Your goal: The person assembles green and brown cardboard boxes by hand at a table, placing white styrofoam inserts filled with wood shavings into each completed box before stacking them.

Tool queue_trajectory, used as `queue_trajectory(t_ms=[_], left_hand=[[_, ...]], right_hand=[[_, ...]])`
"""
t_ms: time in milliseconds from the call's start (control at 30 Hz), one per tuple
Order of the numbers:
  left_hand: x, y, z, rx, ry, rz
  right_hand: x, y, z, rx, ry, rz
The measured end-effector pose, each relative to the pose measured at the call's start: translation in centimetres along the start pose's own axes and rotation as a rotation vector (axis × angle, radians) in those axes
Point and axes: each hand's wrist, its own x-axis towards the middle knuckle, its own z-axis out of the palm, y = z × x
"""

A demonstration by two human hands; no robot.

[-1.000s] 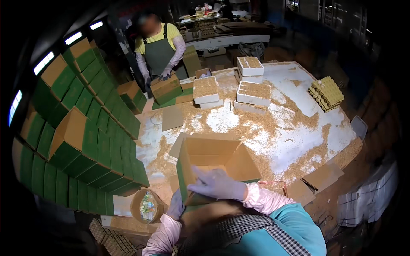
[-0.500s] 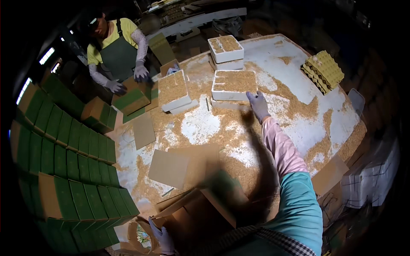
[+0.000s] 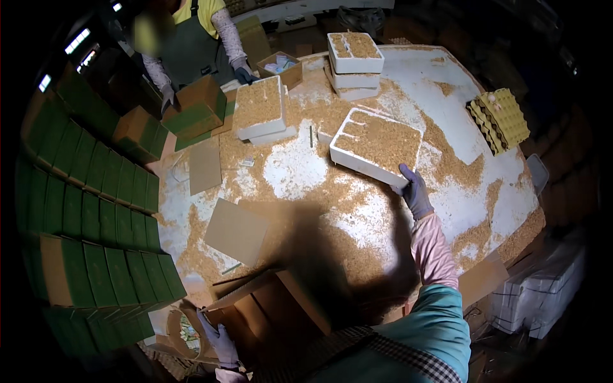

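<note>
My right hand (image 3: pixel 416 193), in a grey-purple glove, grips the near right corner of a white foam box (image 3: pixel 364 167) filled with brown sawdust-like material. The foam box is tilted and raised over the table, and part of another white foam piece (image 3: pixel 324 137) shows behind its left side. At the lower edge, my left hand (image 3: pixel 220 345), gloved too, is closed on the left rim of an open cardboard box (image 3: pixel 305 300). The inside of this carton is mostly in shadow. A flat cardboard sheet (image 3: pixel 236 231) lies beyond it on the table.
Sawdust litters the white table (image 3: pixel 297 182). Stacked foam boxes (image 3: pixel 356 62) stand at the back, with another foam box (image 3: pixel 258 108) left of them. Yellow egg trays (image 3: pixel 501 121) sit far right. Green cartons (image 3: pixel 96 204) line the left. A co-worker (image 3: pixel 198 48) handles a carton (image 3: pixel 196 112).
My right hand has lifted the sawdust-filled foam box and drawn it nearer, tilting it. My left hand stays on the carton. The co-worker's carton has tipped up, and the whole view has shifted.
</note>
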Motion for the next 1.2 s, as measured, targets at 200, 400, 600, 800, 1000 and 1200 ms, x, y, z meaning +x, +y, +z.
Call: queue_trajectory(t_ms=[200,400,600,800,1000,1200], left_hand=[[1.8,-0.4,1.1,-0.033,-0.035,0.133],[8.0,0.6,2.4,-0.670,-0.455,0.024],[6.3,-0.2,3.2,-1.304,-0.577,0.059],[7.1,-1.3,4.8,-1.132,-0.446,0.078],[6.0,-0.2,2.9,-0.640,-0.144,0.258],[5.8,-0.3,2.8,-0.719,-0.153,0.242]], right_hand=[[-20.8,-2.3,3.7,-0.076,-0.214,-0.005],[-30.5,-2.5,4.0,-1.087,-0.531,-0.705],[-37.6,-1.1,15.0,-0.767,-0.464,-0.031],[-36.9,0.5,20.0,-1.103,-0.648,-0.036],[-38.3,-0.2,24.7,-1.029,-0.577,0.155],[-32.1,3.4,19.1,-1.513,-0.626,0.305]])
